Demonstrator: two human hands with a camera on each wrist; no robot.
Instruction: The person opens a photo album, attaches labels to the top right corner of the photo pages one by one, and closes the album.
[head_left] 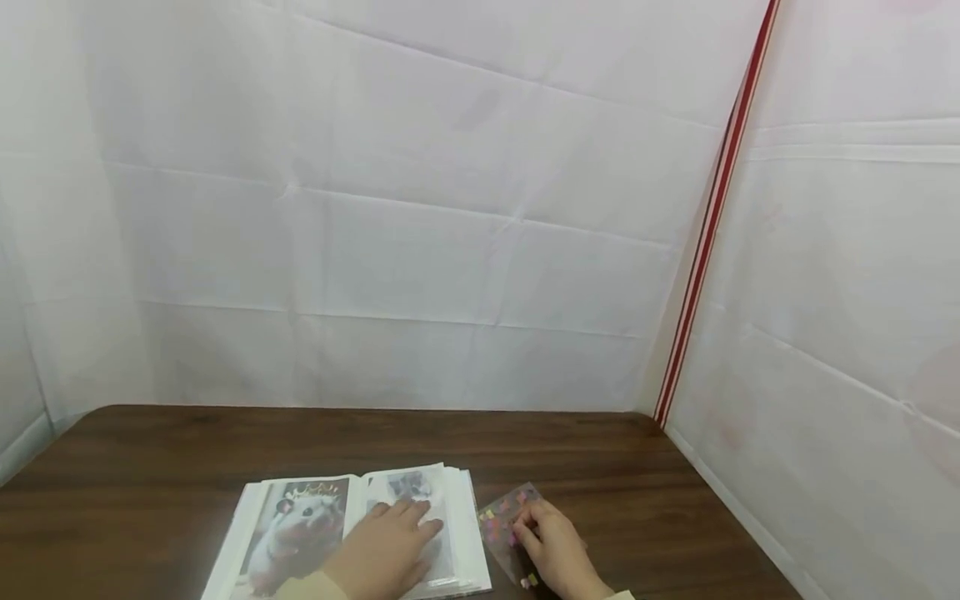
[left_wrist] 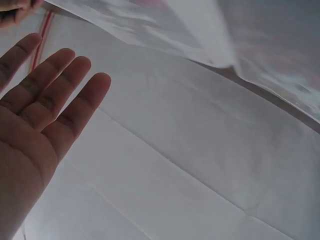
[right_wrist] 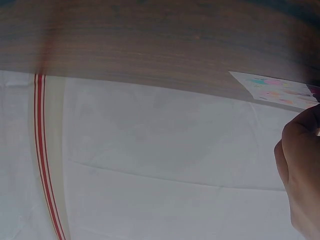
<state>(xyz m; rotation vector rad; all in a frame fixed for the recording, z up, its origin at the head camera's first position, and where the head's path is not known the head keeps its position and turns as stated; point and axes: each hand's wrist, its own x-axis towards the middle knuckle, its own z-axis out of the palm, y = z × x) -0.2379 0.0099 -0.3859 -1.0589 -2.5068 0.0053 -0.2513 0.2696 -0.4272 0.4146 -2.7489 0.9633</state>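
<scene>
An open photo album (head_left: 225,546) lies on the table, with a hamster picture (head_left: 303,525) wearing a crown on its left page. My left hand (head_left: 390,546) rests palm down on the right page, fingers spread over a greyish animal picture (head_left: 408,485) in a clear sleeve. In the left wrist view the fingers (left_wrist: 65,100) are straight and hold nothing. To the right of the album lies a clear sticker sheet (head_left: 495,505) with small colourful stickers. Above its middle, my right hand (head_left: 558,550) pinches at a sticker with thumb and forefinger; the fingertips mostly hide it.
The dark brown wooden table (head_left: 187,442) extends around the album on both sides. White cloth (head_left: 420,250) hangs behind the table and along its right side. A red striped band (head_left: 708,225) runs down the cloth at the back right corner.
</scene>
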